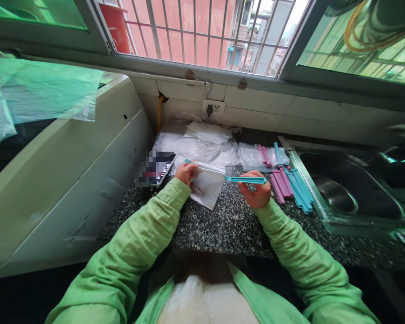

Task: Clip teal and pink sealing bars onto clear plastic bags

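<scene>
My left hand (186, 173) pinches the top corner of a small clear plastic bag (207, 189), which hangs just above the speckled counter. A teal tip (187, 161) pokes out above those fingers. My right hand (255, 189) grips a long, thin teal bag clip (245, 179) between thumb and fingers. The clip's near end meets the bag's upper right corner. A pale strip runs along the bag's top edge; whether the clip's other arm lies behind it, I cannot tell. Right of my right hand lie several pink clips (282, 184) and several teal clips (299, 189).
Clear plastic bags (202, 146) are piled by the wall. Another packet (251, 157) has clips on it. A phone (164, 167) lies left of my left hand. The sink (354, 184) bounds the right side, a white appliance (121, 126) the left. A socket (213, 107) is behind.
</scene>
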